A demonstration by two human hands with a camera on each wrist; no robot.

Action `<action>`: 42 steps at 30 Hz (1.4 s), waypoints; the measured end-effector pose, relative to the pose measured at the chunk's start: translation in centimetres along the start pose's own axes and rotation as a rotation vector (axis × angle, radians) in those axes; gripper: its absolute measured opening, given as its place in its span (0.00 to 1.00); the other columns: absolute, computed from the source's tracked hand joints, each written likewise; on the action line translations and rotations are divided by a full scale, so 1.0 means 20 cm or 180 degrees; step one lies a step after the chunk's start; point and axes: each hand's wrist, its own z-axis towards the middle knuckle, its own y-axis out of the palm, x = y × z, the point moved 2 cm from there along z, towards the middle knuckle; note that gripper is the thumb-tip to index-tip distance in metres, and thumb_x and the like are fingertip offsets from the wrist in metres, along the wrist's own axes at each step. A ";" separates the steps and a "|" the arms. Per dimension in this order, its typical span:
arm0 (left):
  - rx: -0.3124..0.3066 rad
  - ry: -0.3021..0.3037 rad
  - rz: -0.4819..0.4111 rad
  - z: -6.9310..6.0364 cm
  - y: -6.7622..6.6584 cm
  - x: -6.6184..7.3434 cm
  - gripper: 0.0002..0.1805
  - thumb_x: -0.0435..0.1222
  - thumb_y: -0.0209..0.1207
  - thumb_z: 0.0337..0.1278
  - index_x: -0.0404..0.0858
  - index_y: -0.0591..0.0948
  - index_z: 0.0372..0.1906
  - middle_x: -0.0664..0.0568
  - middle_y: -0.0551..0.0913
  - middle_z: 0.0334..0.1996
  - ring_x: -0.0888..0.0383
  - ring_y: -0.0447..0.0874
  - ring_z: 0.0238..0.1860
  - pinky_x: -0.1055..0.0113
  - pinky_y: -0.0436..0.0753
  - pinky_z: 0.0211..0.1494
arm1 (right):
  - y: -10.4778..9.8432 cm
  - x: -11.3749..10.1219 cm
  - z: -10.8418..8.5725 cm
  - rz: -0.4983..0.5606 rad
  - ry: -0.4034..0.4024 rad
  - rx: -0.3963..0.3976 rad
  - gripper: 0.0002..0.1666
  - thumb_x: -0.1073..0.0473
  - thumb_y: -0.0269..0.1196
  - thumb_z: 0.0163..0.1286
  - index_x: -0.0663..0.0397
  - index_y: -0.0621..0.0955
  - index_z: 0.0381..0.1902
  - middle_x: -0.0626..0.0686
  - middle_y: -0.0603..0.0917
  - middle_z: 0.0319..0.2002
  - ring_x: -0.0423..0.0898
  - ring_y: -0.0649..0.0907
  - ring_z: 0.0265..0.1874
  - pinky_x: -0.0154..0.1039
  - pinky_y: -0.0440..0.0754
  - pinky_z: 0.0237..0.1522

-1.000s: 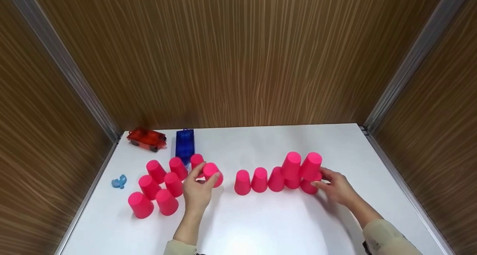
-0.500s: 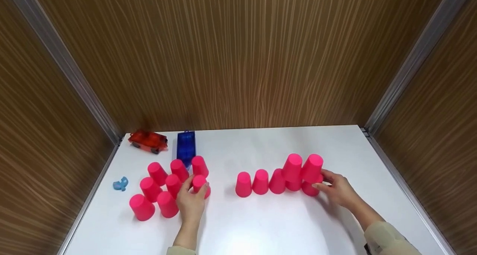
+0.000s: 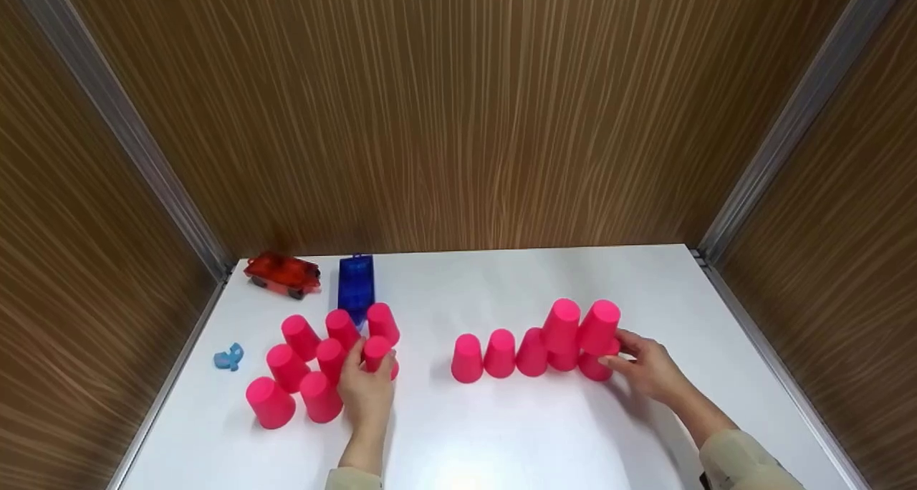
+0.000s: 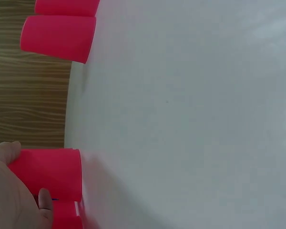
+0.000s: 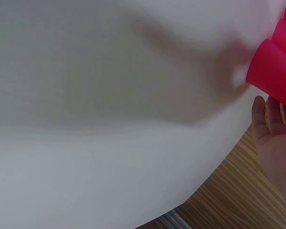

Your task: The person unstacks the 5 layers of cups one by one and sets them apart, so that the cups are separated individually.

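In the head view my left hand (image 3: 367, 393) holds an upside-down pink cup (image 3: 376, 352) at the right edge of a cluster of several such cups (image 3: 321, 397). The left wrist view shows this cup (image 4: 50, 174) with fingers on both its sides. My right hand (image 3: 648, 364) has thumb and fingers about the rightmost lower cup (image 3: 594, 367) of a row. Two upper cups (image 3: 561, 325) stand on that row's right end. The right wrist view shows my right fingers (image 5: 260, 112) against a cup's side (image 5: 274, 71); the fingers' far ends are partly hidden.
A red toy car (image 3: 283, 274) and a blue toy tray (image 3: 356, 286) lie at the back left of the white table (image 3: 487, 433). A small light-blue piece (image 3: 229, 357) is near the left edge. Wood-grain walls (image 3: 458, 117) enclose the back and sides.
My left hand has moved the pink cup left and toward me, to the front of the cluster's rearmost right cup. My right hand has stayed at the row's right end.
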 end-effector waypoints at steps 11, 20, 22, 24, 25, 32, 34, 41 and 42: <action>0.0004 0.0095 0.0156 0.02 0.01 0.00 0.33 0.33 0.70 0.67 0.40 0.74 0.75 0.44 0.81 0.68 0.44 0.76 0.70 0.47 0.82 0.67 | 0.00 0.00 0.00 -0.0006 0.0014 0.0017 0.37 0.59 0.73 0.72 0.68 0.73 0.73 0.65 0.84 0.60 0.67 0.83 0.62 0.50 0.86 0.58; -0.0065 0.0004 0.0027 -0.04 -0.03 0.06 0.39 0.31 0.71 0.66 0.42 0.70 0.79 0.45 0.73 0.73 0.44 0.68 0.75 0.46 0.81 0.67 | 0.00 0.01 -0.01 -0.0006 -0.0059 0.0015 0.37 0.60 0.72 0.72 0.69 0.74 0.73 0.64 0.85 0.60 0.66 0.83 0.62 0.49 0.87 0.57; -0.0053 0.0035 0.0035 -0.05 -0.03 0.10 0.39 0.32 0.71 0.65 0.41 0.70 0.79 0.44 0.73 0.74 0.44 0.67 0.75 0.46 0.81 0.67 | 0.00 0.01 -0.01 -0.0018 -0.0038 0.0025 0.37 0.59 0.72 0.72 0.67 0.74 0.73 0.63 0.85 0.59 0.66 0.83 0.62 0.49 0.87 0.57; -0.0023 0.0164 0.0064 -0.07 -0.03 0.14 0.40 0.33 0.73 0.64 0.40 0.71 0.79 0.43 0.74 0.73 0.44 0.68 0.75 0.46 0.82 0.65 | -0.01 0.01 -0.01 -0.0032 -0.0030 0.0024 0.37 0.59 0.72 0.73 0.67 0.74 0.73 0.63 0.85 0.59 0.66 0.83 0.62 0.51 0.87 0.58; -0.0008 0.0262 0.0061 -0.08 -0.03 0.17 0.40 0.33 0.74 0.63 0.40 0.71 0.78 0.44 0.74 0.72 0.44 0.69 0.74 0.46 0.82 0.65 | -0.01 0.01 -0.01 -0.0026 -0.0023 0.0029 0.37 0.59 0.72 0.73 0.67 0.74 0.73 0.63 0.85 0.59 0.65 0.83 0.62 0.51 0.87 0.58; -0.0227 0.1060 -0.0108 -0.15 0.07 0.42 0.36 0.37 0.77 0.58 0.40 0.78 0.72 0.48 0.84 0.65 0.48 0.81 0.67 0.46 0.83 0.65 | 0.00 0.00 0.00 -0.0007 -0.0028 0.0012 0.37 0.58 0.72 0.73 0.68 0.73 0.74 0.62 0.85 0.59 0.65 0.84 0.61 0.50 0.87 0.57; -0.0426 0.1215 -0.0122 -0.17 0.12 0.49 0.35 0.39 0.77 0.58 0.41 0.80 0.70 0.51 0.86 0.63 0.51 0.83 0.64 0.46 0.84 0.62 | -0.01 0.01 0.00 -0.0022 -0.0008 0.0011 0.37 0.58 0.72 0.73 0.67 0.74 0.74 0.62 0.85 0.59 0.65 0.83 0.61 0.52 0.86 0.58; -0.1341 0.1380 -0.0218 -0.24 0.36 0.69 0.33 0.44 0.75 0.62 0.43 0.80 0.71 0.54 0.84 0.65 0.56 0.82 0.65 0.54 0.84 0.61 | -0.01 0.02 0.00 0.0020 0.0078 -0.0016 0.37 0.57 0.72 0.73 0.65 0.73 0.75 0.63 0.84 0.61 0.66 0.82 0.63 0.54 0.85 0.60; -0.1471 0.1381 -0.0209 -0.25 0.40 0.71 0.34 0.45 0.75 0.62 0.44 0.79 0.71 0.55 0.83 0.65 0.56 0.81 0.66 0.55 0.84 0.62 | -0.01 0.02 0.00 0.0022 0.0073 -0.0023 0.38 0.57 0.72 0.73 0.66 0.73 0.75 0.63 0.84 0.61 0.66 0.82 0.63 0.54 0.85 0.60</action>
